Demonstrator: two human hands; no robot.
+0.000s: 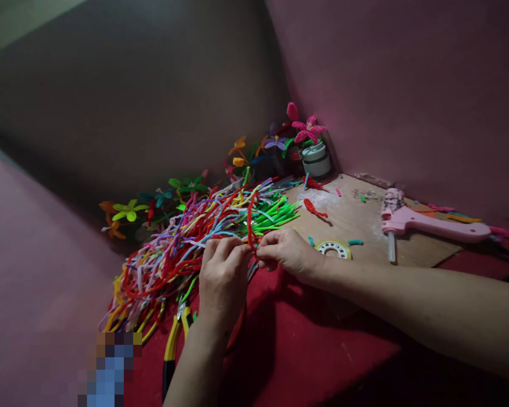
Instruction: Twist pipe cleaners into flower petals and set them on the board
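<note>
Both hands meet over the front of the table in the head view. My left hand (224, 271) is closed, its fingertips pinching a red pipe cleaner (250, 220) near its lower end. From the right, my right hand (290, 251) pinches the same red pipe cleaner between thumb and fingers, close beside the left fingertips. The pipe cleaner stands upright above the fingers, and its upper part looks bent. Just behind the hands lies a large heap of multicoloured pipe cleaners (169, 249), with a bright green bunch (275, 215) at its right.
A pink glue gun (441, 223) lies on a board (356, 198) at right. Near my right wrist is a tape roll (333, 249). Yellow-handled pliers (172, 342) lie by my left forearm. Pipe-cleaner flowers (307, 130) and a grey-white container (316, 159) stand by the wall.
</note>
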